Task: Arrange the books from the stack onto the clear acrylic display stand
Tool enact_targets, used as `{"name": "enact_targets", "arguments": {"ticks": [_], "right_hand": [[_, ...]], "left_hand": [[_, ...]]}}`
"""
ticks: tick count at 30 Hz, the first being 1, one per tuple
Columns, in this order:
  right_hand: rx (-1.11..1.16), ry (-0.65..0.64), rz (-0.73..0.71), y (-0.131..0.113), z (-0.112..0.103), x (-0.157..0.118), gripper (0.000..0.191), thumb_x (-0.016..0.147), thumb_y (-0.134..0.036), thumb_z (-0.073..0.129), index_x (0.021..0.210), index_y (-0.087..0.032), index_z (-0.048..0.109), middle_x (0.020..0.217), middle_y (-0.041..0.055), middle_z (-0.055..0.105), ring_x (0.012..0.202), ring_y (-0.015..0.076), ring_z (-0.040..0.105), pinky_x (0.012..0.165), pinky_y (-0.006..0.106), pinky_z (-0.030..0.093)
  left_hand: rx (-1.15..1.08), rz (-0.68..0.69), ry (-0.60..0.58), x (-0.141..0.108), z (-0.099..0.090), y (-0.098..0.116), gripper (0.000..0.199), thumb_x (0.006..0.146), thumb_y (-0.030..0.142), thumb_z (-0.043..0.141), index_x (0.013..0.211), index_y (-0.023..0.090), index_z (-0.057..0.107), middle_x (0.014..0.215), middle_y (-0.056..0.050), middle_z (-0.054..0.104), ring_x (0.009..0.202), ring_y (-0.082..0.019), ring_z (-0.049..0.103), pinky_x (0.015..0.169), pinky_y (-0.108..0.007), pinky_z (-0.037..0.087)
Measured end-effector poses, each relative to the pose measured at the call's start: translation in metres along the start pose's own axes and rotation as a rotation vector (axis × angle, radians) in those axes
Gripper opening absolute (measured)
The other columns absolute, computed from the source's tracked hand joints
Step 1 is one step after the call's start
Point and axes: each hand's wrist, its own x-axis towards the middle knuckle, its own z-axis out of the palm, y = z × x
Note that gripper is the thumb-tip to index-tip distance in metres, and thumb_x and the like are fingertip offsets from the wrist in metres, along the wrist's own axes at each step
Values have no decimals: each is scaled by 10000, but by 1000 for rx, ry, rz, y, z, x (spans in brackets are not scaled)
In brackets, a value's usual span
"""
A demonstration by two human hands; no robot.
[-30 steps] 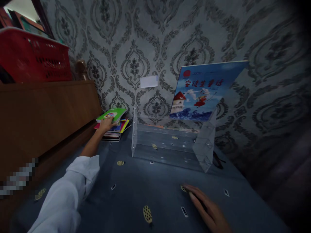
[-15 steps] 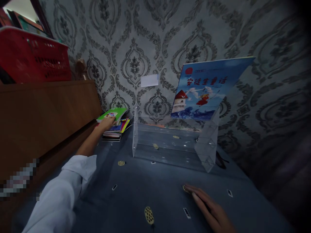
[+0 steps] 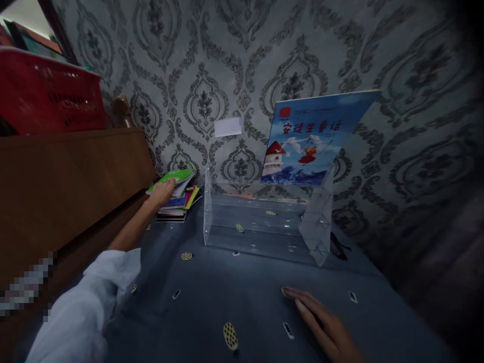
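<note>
Your left hand [image 3: 163,191] is at the green book [image 3: 177,175], on top of the far-left book pile [image 3: 172,214].
Your left fingers bend over its near part; the thumb is hidden, so I can't tell how firmly they pinch. It looks light and floppy, with a possibly slick cover and pages that could splay; a broad hold across the whole thickness should suit it best. Your right hand [image 3: 325,325] rests near right, fingers together, thumb slightly apart, with nothing visible in it. The patterned dark cloth [image 3: 204,302] looks mostly smooth. Toward the far side stands a clear rack [image 3: 257,244], with a blue book [image 3: 302,146] leaning upright at its right; patterned wallpaper [image 3: 257,65] rises behind, and a red basket [image 3: 49,96] sits on the wooden cabinet [image 3: 75,186] at left.
</note>
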Motion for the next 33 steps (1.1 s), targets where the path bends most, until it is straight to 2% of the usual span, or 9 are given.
{"name": "enact_targets", "arguments": {"ticks": [4,7,9,11,14,19,24,28,33], "right_hand": [[3,-13,7,0,1,1,598,912,-696,458,1097,-228,782,1204,111,737,1160,298,681,1070,471,500],[6,-15,8,0,1,1,607,912,-699,451,1096,-225,783,1214,113,733,1167,300,676,1075,472,493],[7,-15,2,1,1,0,605,912,-699,450,1105,-231,781,1213,111,733,1174,301,672,1080,473,487],[11,-8,-4,2,1,0,597,916,-693,449,1116,-237,778,1213,107,734,1180,296,669,1076,461,493],[11,-2,-12,5,2,1,625,915,-708,434,1101,-225,784,1199,119,738,1162,297,679,1059,458,507],[-14,-4,-14,7,3,3,668,901,-735,424,1074,-205,793,1187,141,739,1153,317,682,1065,498,491],[-3,-13,-24,-1,2,2,636,911,-714,432,1076,-216,791,1192,127,740,1165,317,676,1080,502,481],[-15,-16,-34,-5,1,1,640,904,-723,437,1054,-213,793,1176,132,746,1146,321,685,1079,518,482],[-29,-45,-43,-8,1,2,656,898,-744,416,965,-214,797,1145,140,753,1136,321,689,1057,503,511]], "left_hand": [[-6,48,16,-15,7,-2,348,1033,309,406,1316,120,476,1239,-187,656,1171,-284,639,983,-387,481],[-7,127,43,-22,18,0,548,983,427,532,1427,133,404,1428,-203,543,1347,-319,500,1114,-458,380],[-5,124,49,-22,25,1,644,942,396,600,1482,146,354,1513,-206,456,1418,-349,407,1139,-512,340],[-11,75,38,-19,29,3,641,927,277,599,1503,164,339,1537,-190,433,1429,-341,395,1129,-509,359],[-25,36,28,-14,27,5,541,926,129,504,1458,162,414,1486,-170,505,1371,-296,481,1101,-448,406],[-36,21,21,-21,16,4,424,962,133,399,1371,153,509,1360,-183,611,1221,-295,609,1011,-439,483],[-33,30,18,-51,10,9,445,956,158,428,1397,185,480,1372,-164,603,1264,-287,577,1040,-436,464],[-21,33,16,-84,9,17,480,953,169,441,1431,209,448,1467,-135,535,1350,-288,501,1083,-433,427],[-2,54,-20,-125,9,29,518,930,147,451,1447,159,458,1502,-160,496,1371,-324,472,1073,-460,430]]}}
